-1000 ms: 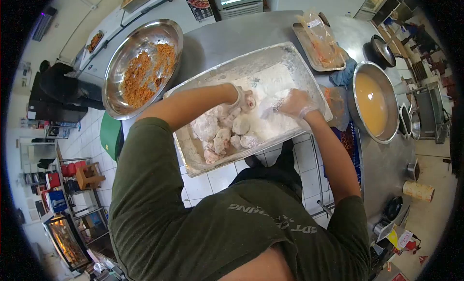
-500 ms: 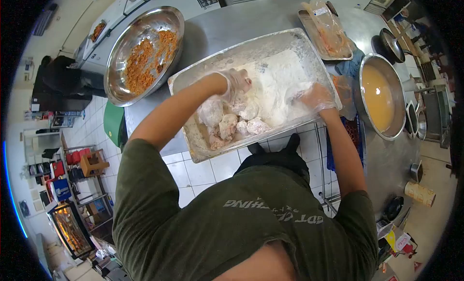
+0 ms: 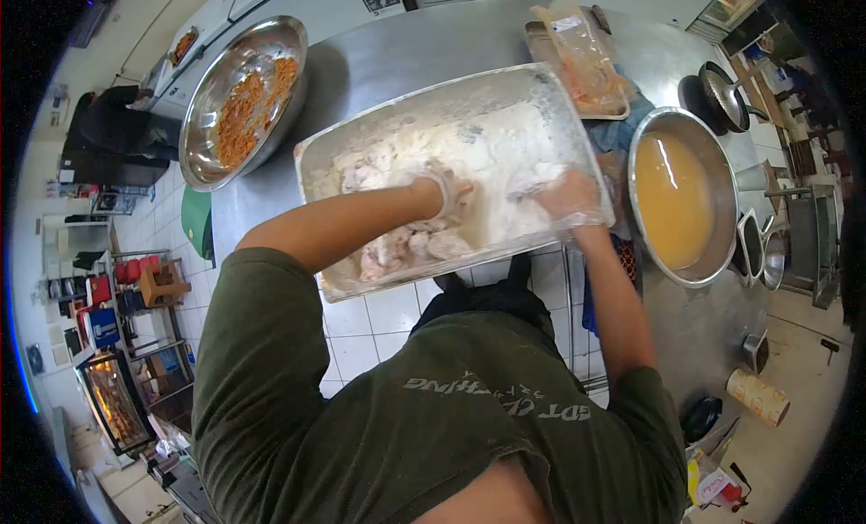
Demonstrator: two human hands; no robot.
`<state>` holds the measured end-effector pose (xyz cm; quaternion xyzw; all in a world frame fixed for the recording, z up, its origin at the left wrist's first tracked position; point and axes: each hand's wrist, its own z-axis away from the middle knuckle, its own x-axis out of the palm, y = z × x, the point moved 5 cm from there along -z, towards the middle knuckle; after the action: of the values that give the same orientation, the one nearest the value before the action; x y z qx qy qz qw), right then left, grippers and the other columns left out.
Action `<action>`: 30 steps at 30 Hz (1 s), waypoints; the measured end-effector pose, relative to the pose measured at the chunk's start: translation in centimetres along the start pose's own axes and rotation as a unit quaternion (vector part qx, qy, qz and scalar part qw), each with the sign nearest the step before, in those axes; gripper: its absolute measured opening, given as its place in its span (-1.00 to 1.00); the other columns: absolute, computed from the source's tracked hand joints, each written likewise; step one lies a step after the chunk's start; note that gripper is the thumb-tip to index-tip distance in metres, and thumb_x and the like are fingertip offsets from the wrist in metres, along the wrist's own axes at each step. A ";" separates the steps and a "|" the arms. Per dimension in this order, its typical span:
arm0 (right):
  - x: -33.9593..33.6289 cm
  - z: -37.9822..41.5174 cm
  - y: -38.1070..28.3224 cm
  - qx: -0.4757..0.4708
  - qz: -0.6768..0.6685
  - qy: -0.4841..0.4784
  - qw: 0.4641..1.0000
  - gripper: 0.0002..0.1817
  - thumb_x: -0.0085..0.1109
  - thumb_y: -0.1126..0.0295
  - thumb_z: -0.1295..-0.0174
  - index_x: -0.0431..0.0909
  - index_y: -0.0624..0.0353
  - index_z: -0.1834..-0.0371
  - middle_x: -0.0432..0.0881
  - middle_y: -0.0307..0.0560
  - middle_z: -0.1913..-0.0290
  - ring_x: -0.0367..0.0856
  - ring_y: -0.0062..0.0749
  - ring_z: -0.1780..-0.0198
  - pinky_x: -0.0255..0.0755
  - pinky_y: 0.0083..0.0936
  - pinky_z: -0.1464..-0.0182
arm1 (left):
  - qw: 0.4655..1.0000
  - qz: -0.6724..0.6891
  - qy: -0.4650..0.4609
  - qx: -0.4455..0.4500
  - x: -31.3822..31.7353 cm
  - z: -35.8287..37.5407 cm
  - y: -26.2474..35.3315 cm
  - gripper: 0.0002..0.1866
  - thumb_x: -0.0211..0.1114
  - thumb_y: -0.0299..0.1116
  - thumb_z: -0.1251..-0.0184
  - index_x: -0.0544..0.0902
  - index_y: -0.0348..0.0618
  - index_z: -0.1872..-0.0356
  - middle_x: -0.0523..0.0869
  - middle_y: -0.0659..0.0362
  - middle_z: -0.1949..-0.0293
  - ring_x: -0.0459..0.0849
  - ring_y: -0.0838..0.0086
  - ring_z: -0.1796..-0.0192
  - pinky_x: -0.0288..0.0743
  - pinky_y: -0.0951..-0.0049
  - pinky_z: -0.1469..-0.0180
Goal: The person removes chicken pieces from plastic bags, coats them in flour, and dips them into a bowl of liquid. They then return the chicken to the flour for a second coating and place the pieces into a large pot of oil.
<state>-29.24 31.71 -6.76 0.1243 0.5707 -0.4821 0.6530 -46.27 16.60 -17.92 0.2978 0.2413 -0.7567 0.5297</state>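
A large metal tray [image 3: 424,96] holds white flour [image 3: 514,132] and several flour-coated pieces that look like raw chicken [image 3: 392,252], heaped at its near left. My left hand [image 3: 451,192], in a clear plastic glove, is down in the tray beside the pieces, its fingers curled; what they hold, if anything, is hidden. Toward the tray's right end, my right hand [image 3: 566,197], also in a clear glove, reaches into the flour. Its fingertips are coated white and partly buried, so their grip cannot be made out.
A steel bowl with orange-brown crumbs [image 3: 244,118] stands left of the tray, and a bowl of yellowish liquid [image 3: 677,199] on the right. Behind are a small tray with a plastic bag [image 3: 582,59] and a blue cloth [image 3: 639,118]. Another person [image 3: 126,127] stands far left.
The view has shifted, moving the table things slightly left in it. My left hand has moved lower, toward the pieces. My right hand stays at the tray's right end, in the flour.
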 end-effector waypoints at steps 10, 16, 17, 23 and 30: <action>1.8 -1.7 2.8 -0.154 -0.128 -0.096 0.975 -0.40 0.38 -0.02 0.06 0.68 0.29 0.11 0.71 0.33 0.15 0.70 0.13 0.06 0.55 -0.15 -0.04 | 0.981 0.036 -0.139 -0.131 -5.6 5.0 1.1 -0.15 0.29 0.20 -0.17 0.20 0.43 -0.52 0.03 -0.04 -0.56 0.24 -0.12 -0.44 0.22 -0.36 -0.33; 1.0 -0.6 2.2 -0.188 -0.141 -0.109 0.966 -0.37 0.44 -0.03 0.13 0.68 0.25 0.09 0.71 0.28 0.15 0.69 0.12 0.06 0.55 -0.14 -0.04 | 0.949 0.115 -0.032 -0.290 -3.0 3.5 0.0 -0.15 0.40 0.05 -0.04 0.31 0.50 -0.46 0.10 -0.10 -0.51 0.25 -0.17 -0.42 0.32 -0.29 -0.29; 1.8 -1.1 2.6 -0.199 -0.129 -0.102 0.966 -0.45 0.39 0.03 0.07 0.68 0.22 0.11 0.72 0.24 0.16 0.69 0.11 0.08 0.55 -0.15 -0.01 | 0.944 0.130 -0.037 -0.301 -3.1 3.4 -0.8 -0.13 0.43 0.01 -0.02 0.29 0.53 -0.47 0.06 -0.09 -0.53 0.24 -0.19 -0.43 0.32 -0.25 -0.32; 4.3 -1.7 4.1 -0.191 -0.142 -0.097 0.966 -0.48 0.41 0.06 0.07 0.68 0.22 0.12 0.73 0.19 0.16 0.69 0.06 0.09 0.55 -0.17 0.02 | 0.928 0.246 -0.110 -0.257 -5.8 5.0 -2.7 -0.06 0.51 -0.15 0.09 0.32 0.62 -0.44 -0.03 -0.01 -0.57 0.04 0.01 -0.57 0.02 -0.15 -0.52; 3.0 -1.8 2.5 -0.202 -0.214 -0.119 0.948 -0.42 0.45 -0.03 0.11 0.69 0.22 0.13 0.75 0.10 0.17 0.72 -0.09 0.13 0.58 -0.22 0.04 | 0.952 0.257 -0.010 -0.166 4.9 -4.0 -10.3 -0.17 0.47 -0.19 -0.06 0.35 0.49 -0.44 -0.05 -0.02 -0.58 0.29 0.10 -0.46 0.29 -0.13 -0.38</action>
<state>-28.74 32.81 -10.89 -0.1936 0.5874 -0.4962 0.6093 -56.53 19.49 -23.70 0.2497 0.2738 -0.5474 0.7504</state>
